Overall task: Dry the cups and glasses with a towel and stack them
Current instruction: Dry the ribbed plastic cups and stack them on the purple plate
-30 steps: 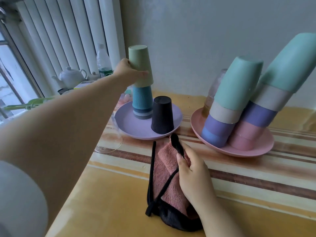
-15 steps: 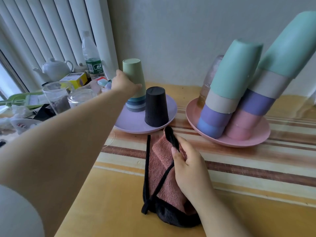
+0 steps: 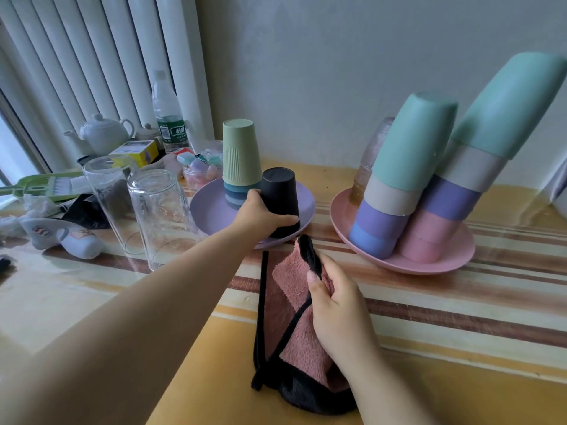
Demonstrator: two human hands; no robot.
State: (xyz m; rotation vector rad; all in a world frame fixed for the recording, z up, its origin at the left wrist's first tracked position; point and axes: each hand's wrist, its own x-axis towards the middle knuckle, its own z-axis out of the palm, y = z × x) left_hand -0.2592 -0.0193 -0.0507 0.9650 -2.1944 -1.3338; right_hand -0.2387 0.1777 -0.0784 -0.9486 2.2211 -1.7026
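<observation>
Head view: left hand (image 3: 260, 214) grasps upside-down black cup (image 3: 280, 200) on purple plate (image 3: 211, 216), beside green-topped cup stack (image 3: 241, 154). Right hand (image 3: 337, 305) clenched on pink towel (image 3: 294, 317) on table (image 3: 460, 308). Two glasses (image 3: 159, 216) stand left; pink plate (image 3: 429, 262) holds two leaning stacks.

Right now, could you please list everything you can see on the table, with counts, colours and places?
black cup: 1, upside down, purple plate
cup stack: 1, green top, purple plate
purple plate: 1, centre
pink plate: 1, right
tall cup stacks: 2, teal tops, leaning, pink plate
glasses: 2, clear, left
towel: 1, pink and black, front
teapot: 1, white, back left
bottle: 1, clear, back
left hand: grips black cup
right hand: holds towel
</observation>
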